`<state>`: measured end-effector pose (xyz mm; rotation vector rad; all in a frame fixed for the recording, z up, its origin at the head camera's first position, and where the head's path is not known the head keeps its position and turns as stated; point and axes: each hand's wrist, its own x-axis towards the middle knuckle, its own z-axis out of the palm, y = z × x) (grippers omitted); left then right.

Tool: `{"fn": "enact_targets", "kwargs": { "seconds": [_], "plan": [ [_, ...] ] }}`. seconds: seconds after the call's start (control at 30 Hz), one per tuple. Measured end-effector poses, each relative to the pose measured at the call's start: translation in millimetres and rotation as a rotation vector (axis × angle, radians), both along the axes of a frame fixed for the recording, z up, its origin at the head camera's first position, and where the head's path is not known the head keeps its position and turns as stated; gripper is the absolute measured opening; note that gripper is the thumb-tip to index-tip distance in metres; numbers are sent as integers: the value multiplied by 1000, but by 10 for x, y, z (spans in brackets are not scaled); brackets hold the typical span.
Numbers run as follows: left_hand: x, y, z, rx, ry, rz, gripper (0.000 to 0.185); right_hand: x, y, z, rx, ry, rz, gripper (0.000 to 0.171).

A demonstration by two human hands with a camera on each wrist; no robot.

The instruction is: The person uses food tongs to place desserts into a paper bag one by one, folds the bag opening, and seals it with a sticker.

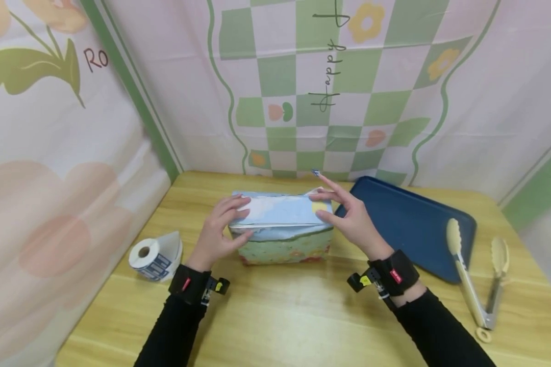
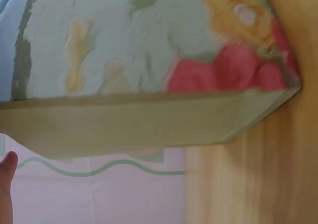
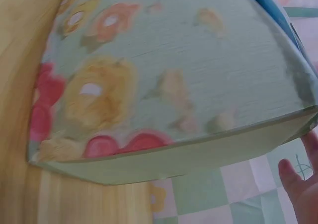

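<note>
A box (image 1: 284,250) with a pale green, flower-printed front and a light blue top sits on the table. Over the top's left end rest the fingers of my left hand (image 1: 222,227), the thumb by the upper front edge. My right hand (image 1: 351,216) touches the right end with thumb and fingers. Its index finger points up and away, with a small blue-and-white piece (image 1: 316,173) at the tip. A narrow gap runs along the top's front edge. Both wrist views show the box's side (image 2: 114,127) (image 3: 198,157) close up, with only part of each hand.
Left of the box stands a roll of blue-and-white labels (image 1: 151,260), its loose end sticking up. A dark blue tray (image 1: 395,224) lies at the back right. Spread tongs (image 1: 475,290) lie partly on the tray's right edge. Printed curtains hang behind and at the left.
</note>
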<state>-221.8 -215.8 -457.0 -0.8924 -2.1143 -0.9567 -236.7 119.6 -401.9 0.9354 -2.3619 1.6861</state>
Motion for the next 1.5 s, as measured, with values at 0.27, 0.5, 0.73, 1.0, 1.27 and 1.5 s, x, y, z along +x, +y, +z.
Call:
{"fn": "enact_targets", "kwargs": {
  "seconds": [0.27, 0.5, 0.73, 1.0, 1.27, 1.5],
  "plan": [
    [-1, 126, -92, 67, 56, 71, 20, 96, -105, -21, 16, 360, -161, 55],
    [23, 165, -126, 89, 58, 98, 20, 311, -199, 206, -206, 422, -170, 29],
    [17, 178, -119, 110, 56, 104, 19, 352, -305, 303, -266, 77, 44, 17],
    [12, 196, -131, 122, 59, 109, 18, 133, -477, 129, 55, -90, 18, 18],
    [3, 226, -154, 164, 58, 92, 17, 145, -575, 45, 119, -9, -91, 19],
    [14, 243, -157, 175, 54, 96, 16, 154, -623, 14, 162, 28, -125, 16]
  ]
}}
